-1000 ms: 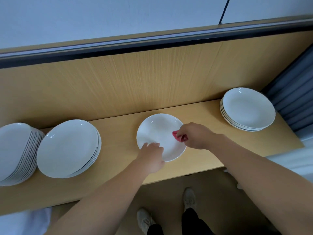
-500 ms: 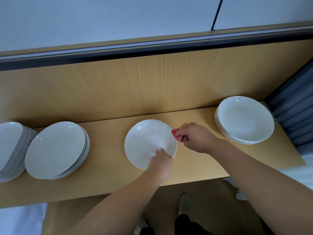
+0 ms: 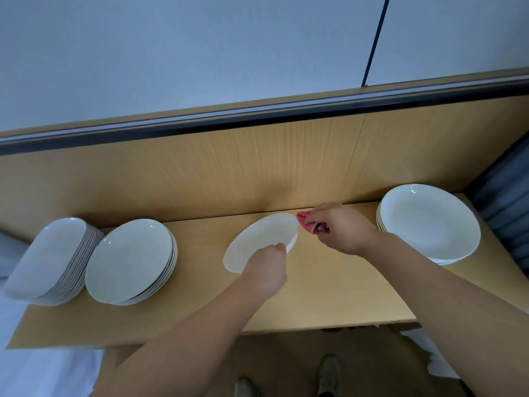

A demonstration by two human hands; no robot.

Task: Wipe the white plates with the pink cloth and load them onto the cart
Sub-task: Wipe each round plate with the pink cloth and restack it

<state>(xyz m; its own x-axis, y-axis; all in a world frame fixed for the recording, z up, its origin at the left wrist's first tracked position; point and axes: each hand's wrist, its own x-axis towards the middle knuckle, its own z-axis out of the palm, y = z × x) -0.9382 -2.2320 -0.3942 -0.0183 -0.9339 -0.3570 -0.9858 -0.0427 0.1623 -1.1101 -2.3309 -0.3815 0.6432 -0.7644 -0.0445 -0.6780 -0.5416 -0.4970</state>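
Down on the wooden surface (image 3: 329, 285), roughly mid-way along, one white plate (image 3: 259, 239) is tipped up at an angle on my feed, far right edge highest. Can't tell if its low edge is resting on the wood or not. The left hand (image 3: 264, 267) has it by the near rim, fingers (image 3: 279, 247) curled over the edge, thumb out of my sight.

The right hand (image 3: 340, 227) sits just past the plate's high edge. Its fingers (image 3: 323, 213) are clenched round the pink cloth (image 3: 307, 224), which is all bunched up; a bit pokes out toward the plate and looks to be right against the rim.

Other plates: a low right stack (image 3: 429, 222) at the right end of the surface, near that forearm but apart from it. Over on the left a middle stack (image 3: 128, 259), and just beside it a taller far-left stack (image 3: 45, 259) at the very end of the surface. Those two are so close I can't say if they touch.

Behind everything a wooden back panel (image 3: 229, 173) rises from the surface, with a dark strip along its top and a pale wall (image 3: 200, 53) above. Below the near edge I can see a pair of shoes (image 3: 329, 371) on the floor
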